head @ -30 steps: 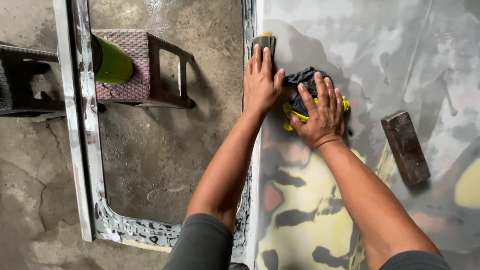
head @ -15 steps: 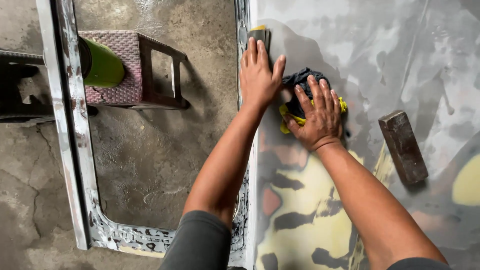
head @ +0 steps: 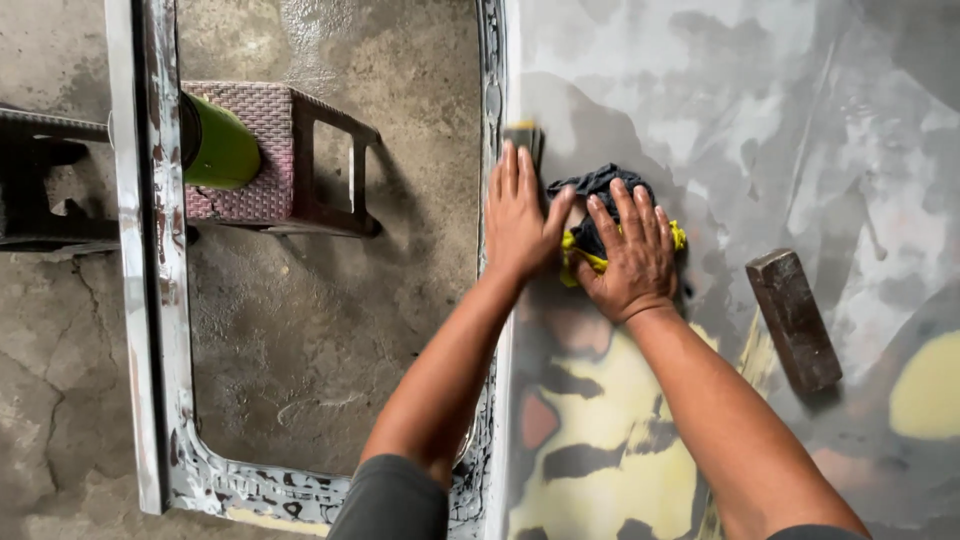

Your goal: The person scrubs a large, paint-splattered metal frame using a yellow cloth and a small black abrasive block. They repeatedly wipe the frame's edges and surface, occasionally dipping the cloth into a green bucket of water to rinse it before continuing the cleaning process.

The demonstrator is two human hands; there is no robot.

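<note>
Both hands flat on grey panel (head: 800, 120): left hand (head: 522, 215) over sanding pad (head: 524, 136), right hand (head: 628, 250) pressing dark rag (head: 597, 185); positions unchanged, brown block (head: 794, 320) right of rag.

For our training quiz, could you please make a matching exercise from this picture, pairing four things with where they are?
Things:
1. left hand
2. right hand
3. brown block
4. green cylinder

Places:
A. on the woven stool
B. lying alone on the panel, right of both hands
C. pressed on the dark and yellow cloth
D. at the panel's left edge

Pairs: 1-D, 2-C, 3-B, 4-A
</note>
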